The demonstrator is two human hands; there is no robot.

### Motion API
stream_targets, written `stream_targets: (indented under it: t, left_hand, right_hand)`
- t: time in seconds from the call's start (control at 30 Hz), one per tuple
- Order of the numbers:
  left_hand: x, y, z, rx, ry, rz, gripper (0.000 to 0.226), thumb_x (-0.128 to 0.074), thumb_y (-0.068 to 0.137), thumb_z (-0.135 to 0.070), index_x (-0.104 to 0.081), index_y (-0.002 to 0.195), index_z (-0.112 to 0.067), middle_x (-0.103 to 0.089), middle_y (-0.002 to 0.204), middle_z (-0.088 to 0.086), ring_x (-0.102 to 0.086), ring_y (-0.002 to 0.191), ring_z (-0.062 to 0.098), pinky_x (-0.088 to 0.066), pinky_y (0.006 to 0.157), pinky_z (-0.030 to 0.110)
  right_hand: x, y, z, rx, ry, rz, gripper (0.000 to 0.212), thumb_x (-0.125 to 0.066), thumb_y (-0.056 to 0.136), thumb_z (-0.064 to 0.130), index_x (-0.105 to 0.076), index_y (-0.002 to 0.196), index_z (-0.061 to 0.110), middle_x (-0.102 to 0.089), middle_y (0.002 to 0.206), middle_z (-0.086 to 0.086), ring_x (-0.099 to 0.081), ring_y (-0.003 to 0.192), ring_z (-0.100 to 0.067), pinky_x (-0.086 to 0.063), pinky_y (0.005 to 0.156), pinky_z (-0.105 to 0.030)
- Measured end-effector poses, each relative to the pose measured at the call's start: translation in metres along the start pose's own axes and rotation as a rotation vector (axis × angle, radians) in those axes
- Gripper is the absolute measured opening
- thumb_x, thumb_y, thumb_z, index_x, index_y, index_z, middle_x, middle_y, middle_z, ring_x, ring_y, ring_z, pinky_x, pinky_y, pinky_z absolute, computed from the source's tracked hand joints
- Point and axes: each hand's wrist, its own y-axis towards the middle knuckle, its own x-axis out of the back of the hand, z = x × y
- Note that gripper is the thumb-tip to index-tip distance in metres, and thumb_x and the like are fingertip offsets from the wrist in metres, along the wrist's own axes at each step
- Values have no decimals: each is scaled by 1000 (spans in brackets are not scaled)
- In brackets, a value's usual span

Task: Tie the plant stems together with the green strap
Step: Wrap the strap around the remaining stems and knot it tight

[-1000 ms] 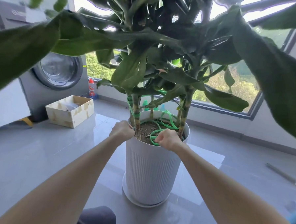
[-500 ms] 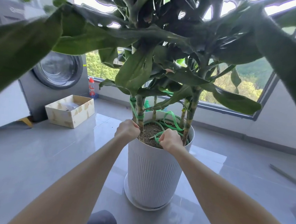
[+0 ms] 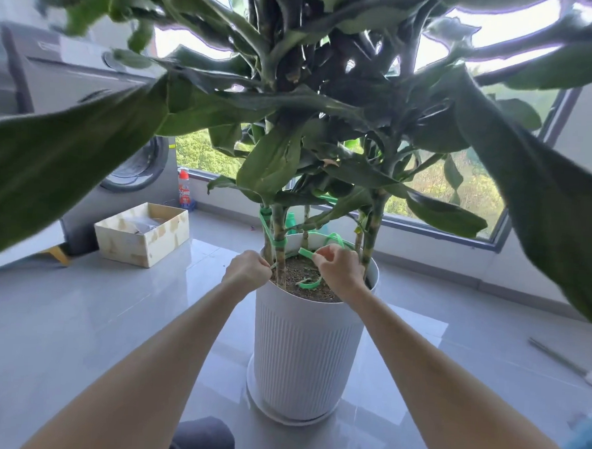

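Both of my hands meet at the rim of the white ribbed pot point(image 3: 302, 344) — my left hand point(image 3: 247, 271) curled, pinching the green strap point(image 3: 308, 253) beside the left stems point(image 3: 280, 230), my right hand point(image 3: 336, 271) pinching its loose end above the soil point(image 3: 298, 276). Beyond sit a cardboard box point(image 3: 143, 233) and a red-capped bottle point(image 3: 183, 192) — its label is too blurred to read.

open floor point(image 3: 111, 317) either side of pot point(image 3: 306, 355), soil gap between left stems point(image 3: 279, 254) and right stems point(image 3: 369, 242) partly taken by right hand point(image 3: 336, 274) and strap point(image 3: 310, 283) loops, left hand point(image 3: 247, 271) just beside left stems at rim, low leaves point(image 3: 274, 161) crowding above, box point(image 3: 143, 233) well off left
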Motion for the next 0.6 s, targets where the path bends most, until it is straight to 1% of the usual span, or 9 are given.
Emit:
stream_targets:
  t: [0.1, 0.2, 0.23, 0.27, 0.33, 0.4, 0.47, 0.53, 0.6]
  left_hand:
    - [4, -4, 1, -28, -56, -10, 24, -50, 85, -10, -71, 97, -11, -65, 96, 7, -57, 86, 25, -47, 73, 29]
    - [7, -8, -2, -44, -140, -22, 17, -59, 86, -22, -69, 96, -13, -61, 92, 4, -57, 90, 23, -49, 82, 32]
    - [8, -10, -3, -57, -182, -23, 14, -62, 86, -24, -68, 95, -15, -62, 93, 4, -58, 91, 22, -51, 83, 32]
    - [9, -12, -4, -91, -203, -31, 11, -64, 85, -24, -67, 94, -18, -64, 95, 4, -58, 90, 21, -51, 80, 30]
    - [10, -16, -6, -190, -182, -8, 18, -67, 84, -20, -67, 103, -20, -65, 96, 3, -58, 87, 16, -46, 71, 23]
    - [8, -20, -8, -261, -159, 90, 33, -66, 86, -17, -63, 118, -20, -63, 98, 4, -57, 89, 17, -44, 70, 23]
    - [4, -21, -10, -287, -126, 165, 35, -63, 89, -18, -59, 123, -19, -62, 103, 9, -55, 87, 18, -44, 71, 24]
    - [1, -22, -11, -293, -122, 196, 26, -58, 92, -20, -62, 117, -17, -61, 101, 12, -52, 79, 15, -41, 62, 22]
    - [-1, -22, -12, -286, -159, 209, 20, -58, 92, -24, -61, 110, -17, -58, 103, 11, -52, 82, 15, -44, 66, 24]
  right_hand:
    - [13, -7, 8, -19, 184, 90, 21, -56, 92, 23, -67, 106, 13, -56, 69, 8, -51, 66, -7, -45, 66, -26]
    - [22, -15, 10, -46, 307, 210, 21, -55, 93, 16, -66, 109, 6, -54, 69, 3, -49, 66, -8, -48, 76, -26]
    - [24, -17, 12, -62, 365, 249, 19, -54, 93, 13, -65, 107, 5, -48, 63, 2, -46, 59, -8, -51, 73, -26]
    - [27, -19, 12, -80, 422, 283, 15, -53, 94, 10, -64, 102, 6, -40, 57, 3, -40, 51, -7, -50, 61, -22]
    - [32, -22, 13, -120, 527, 345, 17, -51, 95, 9, -59, 80, 13, -28, 51, 5, -25, 40, -7, -30, 41, -17]
    - [36, -24, 13, -150, 607, 401, 37, -51, 95, 11, -42, 61, 20, -23, 49, 6, -17, 41, -9, -16, 39, -18]
    - [36, -25, 12, -161, 653, 433, 43, -51, 95, 13, -33, 57, 22, -21, 49, 6, -13, 43, -10, -12, 40, -19]
    - [36, -26, 11, -191, 709, 447, 45, -50, 95, 14, -28, 56, 22, -21, 46, 7, -13, 41, -9, -10, 40, -19]
    - [35, -26, 8, -218, 756, 464, 46, -49, 95, 15, -27, 56, 22, -21, 44, 8, -14, 38, -8, -10, 38, -19]
